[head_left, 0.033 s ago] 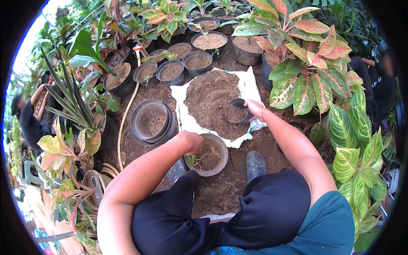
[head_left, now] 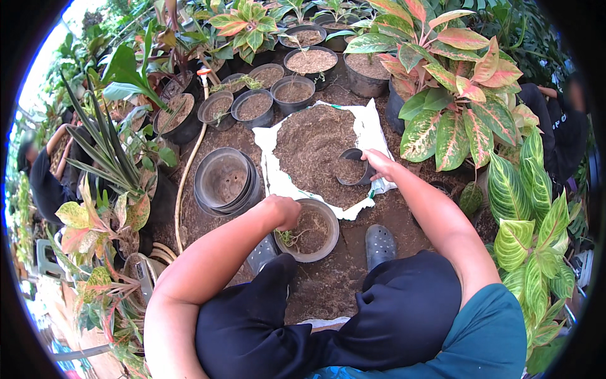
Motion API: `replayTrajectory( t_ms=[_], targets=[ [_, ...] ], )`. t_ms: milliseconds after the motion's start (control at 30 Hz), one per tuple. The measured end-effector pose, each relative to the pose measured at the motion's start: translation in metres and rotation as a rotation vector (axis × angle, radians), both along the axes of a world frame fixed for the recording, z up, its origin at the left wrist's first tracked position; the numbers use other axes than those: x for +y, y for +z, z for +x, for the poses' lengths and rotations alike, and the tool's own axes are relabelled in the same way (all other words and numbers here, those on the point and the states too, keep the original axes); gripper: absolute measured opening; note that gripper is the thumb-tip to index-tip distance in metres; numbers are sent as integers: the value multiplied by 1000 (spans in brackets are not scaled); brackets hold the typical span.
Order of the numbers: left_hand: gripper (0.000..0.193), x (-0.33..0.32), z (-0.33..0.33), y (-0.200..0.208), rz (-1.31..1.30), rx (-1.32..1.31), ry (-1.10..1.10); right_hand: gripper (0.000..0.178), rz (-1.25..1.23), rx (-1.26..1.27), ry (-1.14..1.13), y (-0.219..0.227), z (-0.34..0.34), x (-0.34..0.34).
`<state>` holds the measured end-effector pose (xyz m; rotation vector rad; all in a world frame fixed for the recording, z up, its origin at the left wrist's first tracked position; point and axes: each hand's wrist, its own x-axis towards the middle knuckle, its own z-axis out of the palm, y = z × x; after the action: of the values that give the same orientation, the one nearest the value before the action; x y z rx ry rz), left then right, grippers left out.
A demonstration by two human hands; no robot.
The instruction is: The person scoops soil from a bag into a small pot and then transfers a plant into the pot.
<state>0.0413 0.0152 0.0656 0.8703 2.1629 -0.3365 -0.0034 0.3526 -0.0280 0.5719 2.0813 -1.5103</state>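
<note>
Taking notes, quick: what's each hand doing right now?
Left hand: curled at the larger pot; whether it grips cannot be told.
Right hand: closed, holding the small pot.

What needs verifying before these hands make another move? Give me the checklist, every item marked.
1. Right hand gripping the small black pot by its rim: ok.
2. Soil visible inside the small black pot: ok.
3. Left hand secure at the larger pot: cannot tell, its fingertips are mostly hidden.
4. Larger pot standing on the ground between the shoes: ok.
5. Green sprig upright in the larger pot: not ok, it leans to the left rim.
6. Soil heap on the white sack: ok.
</note>
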Motion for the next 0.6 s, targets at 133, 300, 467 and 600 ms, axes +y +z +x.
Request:
replayTrajectory(
  t_ms=[133, 300, 467, 600],
  targets=[
    [36, -5, 3, 6, -9, -11, 13, 51, -283, -59, -253, 13, 4, -5],
    [46, -20, 4, -4, 26, -35, -37, 44, 18, 46, 138, 22, 2, -12],
    [85, -54, 25, 8, 122, 44, -20, 39, -44, 74, 170, 30, 8, -22],
    [101, -82, 38, 11, 103, 56, 4, 45, 5, 85, 227, 45, 11, -21]
  ],
)
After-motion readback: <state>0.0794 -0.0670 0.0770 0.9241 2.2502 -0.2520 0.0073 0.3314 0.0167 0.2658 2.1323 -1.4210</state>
